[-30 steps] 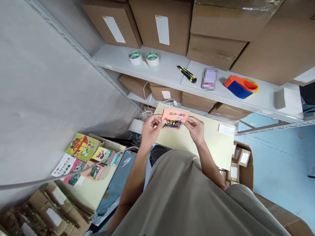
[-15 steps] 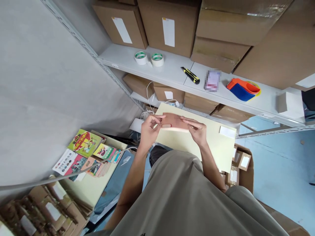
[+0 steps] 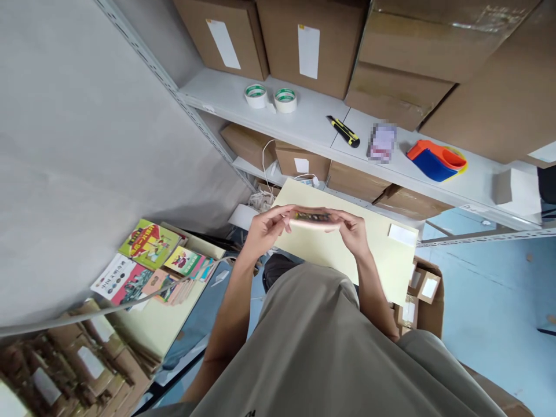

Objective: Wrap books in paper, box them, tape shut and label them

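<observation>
Head view: both hands hold a small stack of pink booklets (image 3: 313,220) edge-on, roughly level, above the pale yellow tabletop (image 3: 382,260). Left hand (image 3: 264,229) has its grip closed on the stack's left end, fingers curled over the top edge; right hand (image 3: 354,230) has its grip closed on the right end, fingers over the top. Stack spans between the two grips, no contact with the tabletop visible. White label (image 3: 402,235) lies on the tabletop right of the right hand. Grey shelf (image 3: 304,124) behind carries two tape rolls (image 3: 270,98), a yellow-black utility knife (image 3: 344,131) and a blue-orange tape dispenser (image 3: 436,160). Colourful booklets (image 3: 150,258) lie spread on a lower surface, well apart to the left.
</observation>
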